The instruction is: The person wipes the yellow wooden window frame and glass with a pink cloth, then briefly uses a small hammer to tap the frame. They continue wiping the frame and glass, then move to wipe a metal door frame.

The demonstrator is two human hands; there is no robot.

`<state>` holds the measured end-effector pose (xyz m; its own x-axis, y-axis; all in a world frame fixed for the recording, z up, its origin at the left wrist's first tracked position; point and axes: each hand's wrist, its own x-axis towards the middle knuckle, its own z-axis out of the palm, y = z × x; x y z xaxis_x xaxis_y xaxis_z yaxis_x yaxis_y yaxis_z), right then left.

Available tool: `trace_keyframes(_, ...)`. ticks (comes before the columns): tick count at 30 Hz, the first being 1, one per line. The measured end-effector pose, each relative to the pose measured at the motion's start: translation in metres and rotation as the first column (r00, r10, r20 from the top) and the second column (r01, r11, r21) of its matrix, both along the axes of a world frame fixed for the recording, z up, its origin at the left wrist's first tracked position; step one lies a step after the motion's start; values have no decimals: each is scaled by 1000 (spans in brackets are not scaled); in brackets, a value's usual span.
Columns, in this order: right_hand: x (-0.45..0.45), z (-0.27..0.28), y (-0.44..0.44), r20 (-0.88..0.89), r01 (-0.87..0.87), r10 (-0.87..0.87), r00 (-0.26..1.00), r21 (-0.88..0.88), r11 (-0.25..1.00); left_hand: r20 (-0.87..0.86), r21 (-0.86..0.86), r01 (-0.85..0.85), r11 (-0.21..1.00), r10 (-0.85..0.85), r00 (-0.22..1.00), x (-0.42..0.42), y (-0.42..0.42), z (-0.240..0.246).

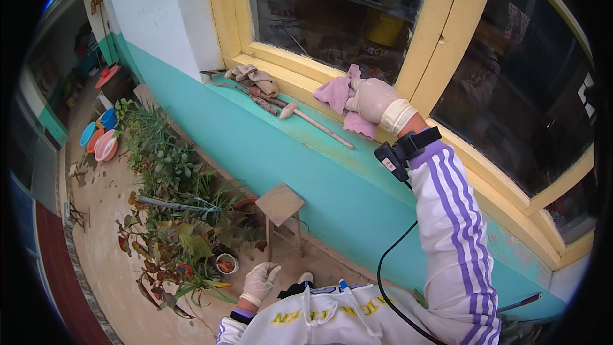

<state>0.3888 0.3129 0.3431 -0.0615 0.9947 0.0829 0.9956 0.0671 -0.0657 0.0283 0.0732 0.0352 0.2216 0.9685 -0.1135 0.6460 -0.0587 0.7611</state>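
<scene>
My right hand (pixel 373 100), in a pale rubber glove, grips a pink cloth (pixel 334 94) against the lower rail of the yellow window frame (pixel 297 68). Part of the cloth hangs below my fingers over the turquoise sill (pixel 306 129). My left hand (pixel 260 281), gloved too, is low near my body with its fingers curled and nothing visible in it; whether thumb and fingertips touch is unclear. A small wooden-handled mallet (pixel 323 128) lies on the sill left of the cloth, beside used work gloves (pixel 254 79) and dark rod-like tools (pixel 263 103).
A small square stool (pixel 280 203) stands against the wall below the sill. Leafy potted plants (pixel 187 244) and a white bucket (pixel 227 264) line the ground at left. Colourful basins (pixel 106 145) lie farther off. A black cable (pixel 380 268) hangs from my right wrist.
</scene>
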Motion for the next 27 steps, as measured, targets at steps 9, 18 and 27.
trace_keyframes(9, 121, 0, -189, -38, 220, -218, 975, 67, 973, -18, 36, 281, 959, -281, 960, 73, 5, -3)
trace_keyframes(18, 241, -2, -382, -124, 541, -532, 838, 57, 839, -76, 30, 478, 878, -475, 877, 133, -29, -10)
trace_keyframes(27, 303, -3, -495, -338, 728, -646, 685, 264, 633, -70, -282, 374, 883, -408, 910, 192, -45, -4)
